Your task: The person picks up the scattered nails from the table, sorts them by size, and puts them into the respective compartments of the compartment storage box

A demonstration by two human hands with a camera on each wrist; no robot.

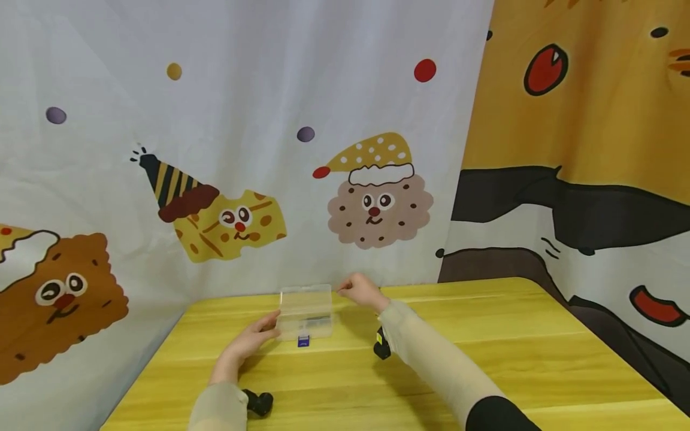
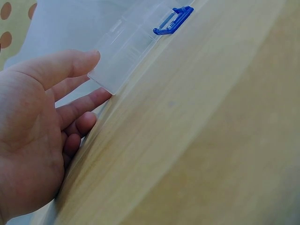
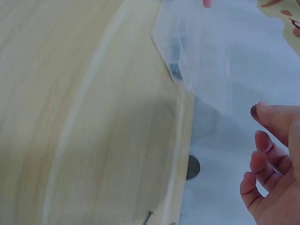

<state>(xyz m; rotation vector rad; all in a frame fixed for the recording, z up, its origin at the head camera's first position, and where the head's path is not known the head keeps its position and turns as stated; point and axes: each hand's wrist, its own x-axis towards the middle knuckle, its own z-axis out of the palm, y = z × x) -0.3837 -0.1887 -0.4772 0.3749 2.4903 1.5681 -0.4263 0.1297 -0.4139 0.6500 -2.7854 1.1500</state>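
Observation:
A clear plastic box with a blue latch lies near the table's far edge. Its clear lid is raised at the back. Something small and dark shows through the wall in one compartment. My left hand holds the box by its left side, thumb at the edge and fingers lower at the corner. To the right of the lid, apart from it, is my right hand. Its thumb and index finger come together, other fingers loosely curled; I make out nothing between them.
A small dark screw or nail lies on the yellow wood-grain table, near its far edge. Behind the table hangs a white curtain printed with cartoon figures. Black wrist devices sit at both sleeves.

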